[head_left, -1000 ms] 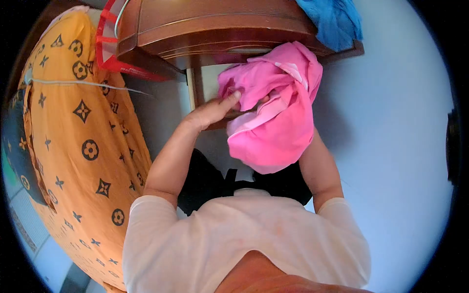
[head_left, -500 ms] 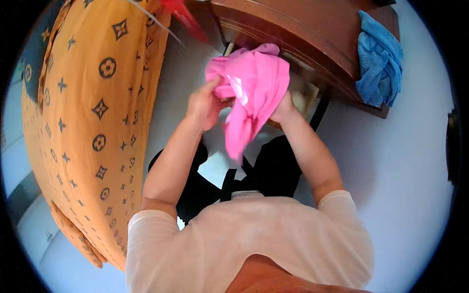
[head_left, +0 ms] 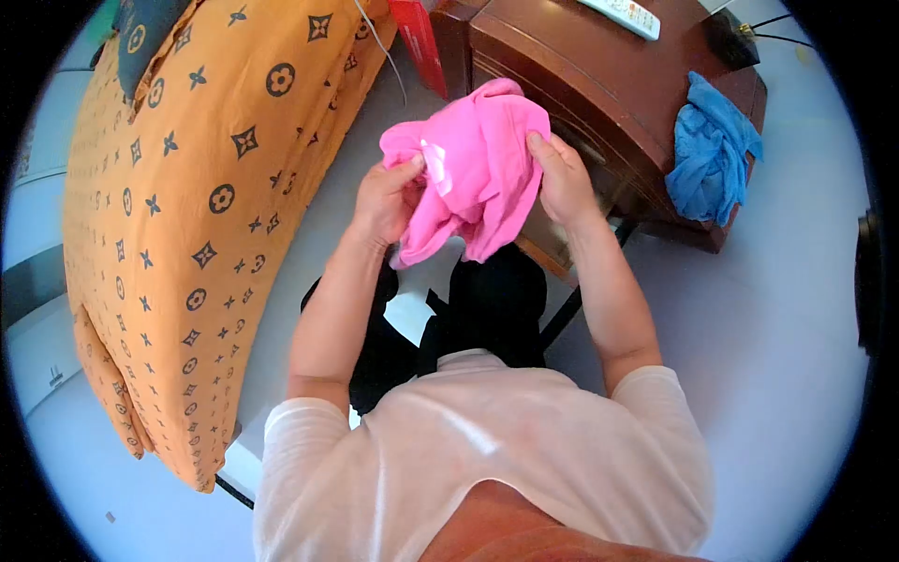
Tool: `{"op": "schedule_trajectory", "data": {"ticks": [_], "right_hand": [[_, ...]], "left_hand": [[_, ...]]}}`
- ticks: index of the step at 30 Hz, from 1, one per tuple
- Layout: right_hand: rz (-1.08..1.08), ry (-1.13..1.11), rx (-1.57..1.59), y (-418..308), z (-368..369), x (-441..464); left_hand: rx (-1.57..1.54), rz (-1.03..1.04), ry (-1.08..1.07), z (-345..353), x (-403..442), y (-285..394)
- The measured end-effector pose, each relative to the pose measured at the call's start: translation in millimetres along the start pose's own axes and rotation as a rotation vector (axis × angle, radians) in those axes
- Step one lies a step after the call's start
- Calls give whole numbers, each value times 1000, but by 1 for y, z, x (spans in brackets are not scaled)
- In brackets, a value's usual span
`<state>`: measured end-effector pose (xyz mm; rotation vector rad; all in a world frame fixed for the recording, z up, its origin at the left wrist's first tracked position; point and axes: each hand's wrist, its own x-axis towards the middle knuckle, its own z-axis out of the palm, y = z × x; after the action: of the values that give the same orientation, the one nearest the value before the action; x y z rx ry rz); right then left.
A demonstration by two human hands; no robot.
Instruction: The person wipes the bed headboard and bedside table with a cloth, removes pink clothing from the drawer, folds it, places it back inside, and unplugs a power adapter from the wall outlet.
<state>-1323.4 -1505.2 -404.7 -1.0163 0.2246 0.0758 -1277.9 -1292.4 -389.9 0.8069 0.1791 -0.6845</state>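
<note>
A bunched pink garment (head_left: 482,169) with a white patch on it hangs between my two hands, in front of the open drawer. Its exact kind is hidden by the folds. My left hand (head_left: 386,201) grips its left side, thumb on top near the white patch. On the other side, my right hand (head_left: 562,178) pinches the upper right edge with the thumb over the cloth. The fingers beneath are partly covered by the fabric.
A brown wooden cabinet (head_left: 581,80) stands ahead, its drawer (head_left: 548,245) pulled out towards my knees. On its top lie a white remote (head_left: 623,14) and a blue cloth (head_left: 712,150) draped over the corner. A bed with an orange patterned cover (head_left: 187,234) runs along the left.
The pink garment has been lifted and spread a little wider, and its hanging tip is gathered up. My right hand has come from beneath to its edge. The view has shifted.
</note>
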Motion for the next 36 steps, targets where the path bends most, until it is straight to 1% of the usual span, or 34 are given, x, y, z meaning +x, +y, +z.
{"op": "schedule_trajectory", "data": {"ticks": [2,3,4,5,6,7,8,9,11,12,14,15,16,17,18,19,20,21,22,23,24,25,26,28,29,30,32,33,35,36], "right_hand": [[-49,72,-24,-8,-7,1],[-69,51,57,-14,-11,1],[-137,72,73,-17,-19,3],[-130,109,167,-23,-25,4],[-122,147,261,-29,-33,4],[-147,85,270,-32,-45,5],[-148,85,269,-33,-45,3],[-152,101,292,-35,-44,-1],[-148,120,393,-40,-35,-10],[-154,121,392,-42,-33,-11],[-170,118,420,-46,-32,-14],[-175,118,414,-52,-37,-17],[-208,82,466,-59,-47,-22],[-240,47,518,-68,-51,-27],[-272,319,356,-80,-55,-32],[-315,261,287,-90,-70,-40],[-359,200,218,-100,-83,-46],[-361,197,213,-107,-83,-52],[-433,301,153,-116,-79,-59],[-504,405,93,-122,-77,-64],[-505,405,91,-123,-81,-68],[-495,426,22,-122,-83,-72],[-485,447,-47,-121,-84,-76],[-506,423,-50,-125,-77,-81],[-529,399,-52,-125,-74,-84],[-529,402,-51,-126,-76,-86],[-597,438,-165,-131,-81,-87],[-596,437,-167,-132,-80,-88],[-667,495,-286,-139,-73,-88],[-664,489,-288,-141,-71,-86]], "left_hand": [[137,23,214,-9,3,18],[105,80,199,-15,7,28],[92,104,237,-31,13,40],[143,69,244,-53,17,57],[111,80,204,-63,15,77],[43,124,222,-63,8,92],[-24,169,240,-60,2,101],[-25,168,240,-55,-4,103],[-249,325,-24,-49,-15,104],[-248,324,-29,-54,-11,100],[-63,160,-61,-59,-5,86],[90,159,-129,-61,-2,83],[87,160,-136,-57,-1,86],[294,132,-56,-51,0,92],[500,104,27,-46,1,98],[564,57,73,-51,2,110],[560,61,69,-65,6,125],[558,83,109,-81,11,141],[558,104,149,-81,12,149],[557,105,147,-81,12,154],[585,224,226,-80,12,162],[612,342,306,-75,9,169],[612,339,304,-72,6,173],[669,480,307,-68,-1,177],[712,511,249,-77,-2,183],[713,508,246,-80,-4,183],[674,610,172,-66,-15,187],[672,609,173,-63,-19,192],[952,675,270,-60,-27,199],[949,675,276,-65,-27,203]]}}
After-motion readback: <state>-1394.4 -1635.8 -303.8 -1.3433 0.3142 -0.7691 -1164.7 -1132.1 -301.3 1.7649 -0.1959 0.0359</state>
